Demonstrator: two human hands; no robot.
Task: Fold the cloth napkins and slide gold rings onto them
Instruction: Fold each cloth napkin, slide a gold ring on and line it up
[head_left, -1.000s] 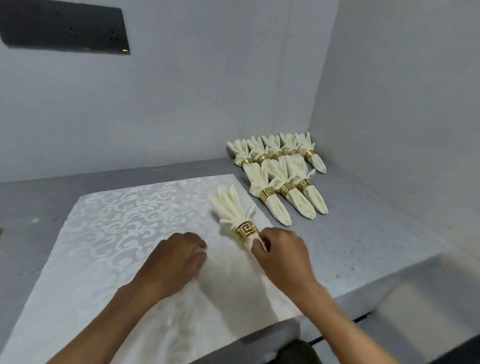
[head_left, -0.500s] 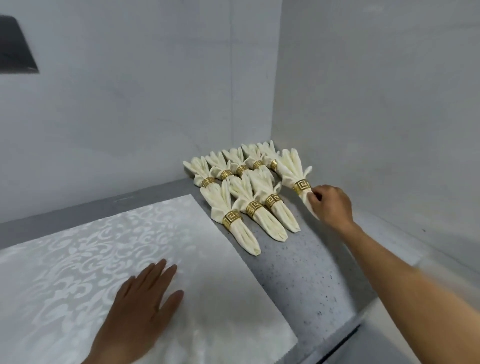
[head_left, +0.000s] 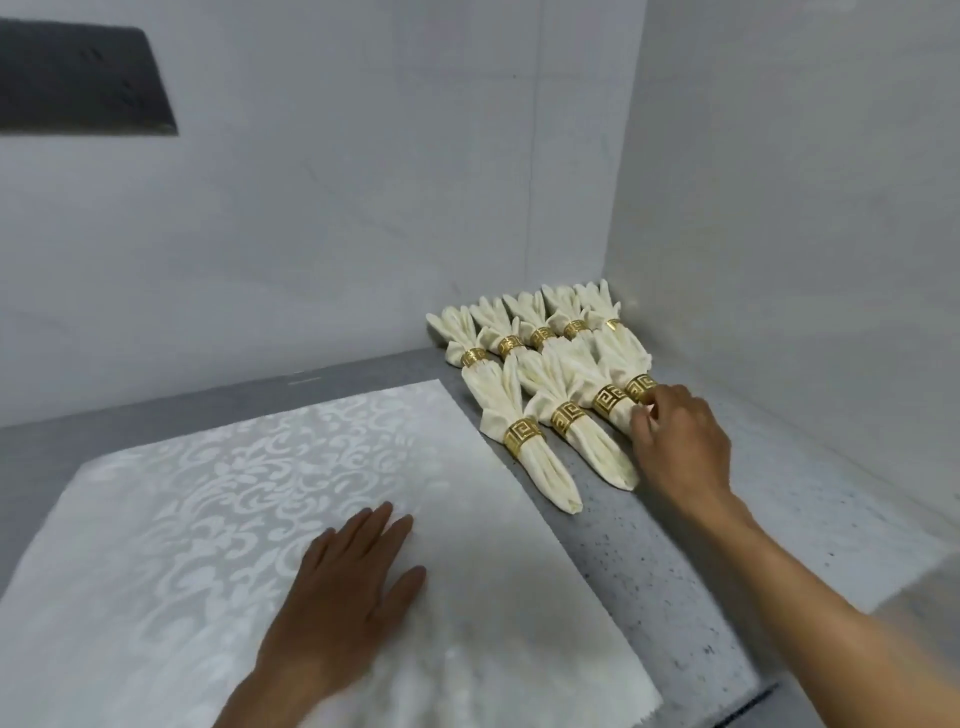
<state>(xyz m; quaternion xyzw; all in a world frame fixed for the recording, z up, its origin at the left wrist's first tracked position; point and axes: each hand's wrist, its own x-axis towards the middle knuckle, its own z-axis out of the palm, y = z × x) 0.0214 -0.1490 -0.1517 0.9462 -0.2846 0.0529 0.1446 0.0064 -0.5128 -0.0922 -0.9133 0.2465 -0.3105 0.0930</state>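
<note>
A grey speckled countertop (head_left: 675, 571) runs into a pale corner. The right hand (head_left: 680, 447) has its fingers curled around the tail of the newest ringed napkin (head_left: 621, 364), last in the front row, its gold ring (head_left: 640, 387) just beyond the fingertips. The left hand (head_left: 343, 582) lies flat, fingers apart, on the white damask cloth (head_left: 208, 493). The napkin's long axis runs toward the corner, fan end away from the fingers. Nudge it parallel with its neighbours, then let go gently.
</note>
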